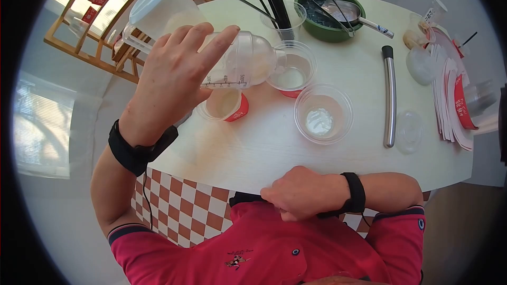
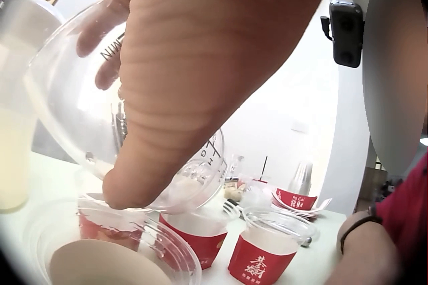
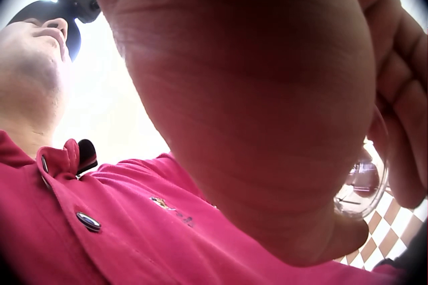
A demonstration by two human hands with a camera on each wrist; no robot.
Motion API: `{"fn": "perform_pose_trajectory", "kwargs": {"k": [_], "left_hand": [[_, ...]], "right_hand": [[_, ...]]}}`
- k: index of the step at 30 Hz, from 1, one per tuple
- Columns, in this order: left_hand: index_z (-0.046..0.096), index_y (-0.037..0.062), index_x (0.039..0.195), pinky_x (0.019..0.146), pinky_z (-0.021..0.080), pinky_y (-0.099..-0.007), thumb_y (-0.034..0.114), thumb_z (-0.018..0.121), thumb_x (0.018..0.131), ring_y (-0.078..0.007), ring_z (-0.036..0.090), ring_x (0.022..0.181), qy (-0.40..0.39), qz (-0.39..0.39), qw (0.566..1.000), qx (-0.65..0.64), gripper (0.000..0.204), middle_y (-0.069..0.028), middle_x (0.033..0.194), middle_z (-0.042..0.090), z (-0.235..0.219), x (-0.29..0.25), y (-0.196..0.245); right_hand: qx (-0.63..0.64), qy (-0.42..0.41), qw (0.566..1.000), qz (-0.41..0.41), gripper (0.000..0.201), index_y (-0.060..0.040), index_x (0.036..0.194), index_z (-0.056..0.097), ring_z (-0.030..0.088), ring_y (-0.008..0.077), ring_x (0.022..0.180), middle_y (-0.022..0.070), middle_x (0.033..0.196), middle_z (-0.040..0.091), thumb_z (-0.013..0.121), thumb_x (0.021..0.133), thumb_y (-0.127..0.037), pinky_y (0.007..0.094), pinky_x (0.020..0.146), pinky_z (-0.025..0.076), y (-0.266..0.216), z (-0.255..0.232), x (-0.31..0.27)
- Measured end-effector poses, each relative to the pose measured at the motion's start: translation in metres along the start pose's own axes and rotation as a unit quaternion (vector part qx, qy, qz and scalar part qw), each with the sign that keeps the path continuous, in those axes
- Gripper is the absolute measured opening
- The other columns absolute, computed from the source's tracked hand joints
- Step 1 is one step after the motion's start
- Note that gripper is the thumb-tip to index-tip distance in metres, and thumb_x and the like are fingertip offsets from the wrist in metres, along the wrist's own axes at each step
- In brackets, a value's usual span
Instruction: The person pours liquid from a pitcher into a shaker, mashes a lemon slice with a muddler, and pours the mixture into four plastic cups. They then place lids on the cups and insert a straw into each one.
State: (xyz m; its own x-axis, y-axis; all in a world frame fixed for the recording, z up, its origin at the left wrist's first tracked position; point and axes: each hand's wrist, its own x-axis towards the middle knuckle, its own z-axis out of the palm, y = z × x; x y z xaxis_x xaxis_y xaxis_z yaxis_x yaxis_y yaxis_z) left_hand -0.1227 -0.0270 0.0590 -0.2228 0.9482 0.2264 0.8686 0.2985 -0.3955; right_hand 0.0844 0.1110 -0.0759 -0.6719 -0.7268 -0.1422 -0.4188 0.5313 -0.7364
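My left hand grips a clear plastic shaker with measuring marks on its side. The shaker lies tipped nearly level, its narrow neck pointing right over the rim of the back cup, which has pale liquid at its bottom. Below the shaker stands the left cup, with a red band. To the right is a front cup holding a little whitish content. Close to the shirt, at the table's near edge, my right hand curls around a small clear plastic cap, mostly hidden by the fingers.
A lidded pitcher stands back left. Behind the cups are a container of black straws and a green bowl with a strainer and tongs. Rightward lie a metal muddler, a clear lid and paper sleeves.
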Motion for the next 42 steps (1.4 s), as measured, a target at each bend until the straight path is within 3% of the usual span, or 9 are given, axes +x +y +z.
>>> {"fn": "perform_pose_trajectory", "kwargs": {"k": [21,27,30,42], "left_hand": [[0.052,0.0152,0.143,0.094,0.048,-0.0421,0.001,0.082,0.055,-0.0298,0.059,0.115,-0.005,0.006,1.0,0.012,0.095,-0.0095,0.122,0.06,-0.0063,-0.0046,0.0103],[0.05,0.017,0.142,0.086,0.049,-0.0397,0.003,0.084,0.06,-0.0275,0.06,0.11,0.005,0.022,0.999,0.032,0.09,-0.0092,0.12,0.059,-0.0066,-0.0054,0.0095],[0.049,0.0169,0.145,0.094,0.047,-0.0426,0.002,0.085,0.055,-0.0295,0.058,0.115,-0.015,0.01,0.999,0.029,0.099,-0.0093,0.123,0.059,-0.0085,-0.0053,0.0104],[0.049,0.0177,0.145,0.093,0.047,-0.042,0.004,0.086,0.053,-0.0292,0.058,0.113,-0.008,0.018,0.999,0.047,0.1,-0.0089,0.122,0.058,-0.007,-0.003,0.0088]], "right_hand": [[0.008,0.008,1.0,-0.004,0.024,-0.0037,0.091,0.058,0.066,0.0381,0.069,0.0144,0.076,0.067,0.068,0.078,-0.021,0.0476,0.06,0.052,0.0007,0.0006,-0.0004],[0.003,0.018,1.0,-0.003,0.022,-0.0032,0.091,0.059,0.066,0.0379,0.068,0.0143,0.075,0.067,0.067,0.078,-0.02,0.0477,0.059,0.052,0.0013,0.003,0.0],[0.014,0.021,1.0,-0.008,0.022,-0.0031,0.091,0.059,0.066,0.0376,0.068,0.014,0.075,0.068,0.067,0.078,-0.02,0.0474,0.059,0.052,0.002,0.0034,-0.0003],[0.013,0.002,1.0,0.005,0.024,-0.004,0.093,0.06,0.068,0.0359,0.072,0.0117,0.078,0.069,0.068,0.078,-0.021,0.0461,0.062,0.053,0.0004,0.0008,0.0003]]}}
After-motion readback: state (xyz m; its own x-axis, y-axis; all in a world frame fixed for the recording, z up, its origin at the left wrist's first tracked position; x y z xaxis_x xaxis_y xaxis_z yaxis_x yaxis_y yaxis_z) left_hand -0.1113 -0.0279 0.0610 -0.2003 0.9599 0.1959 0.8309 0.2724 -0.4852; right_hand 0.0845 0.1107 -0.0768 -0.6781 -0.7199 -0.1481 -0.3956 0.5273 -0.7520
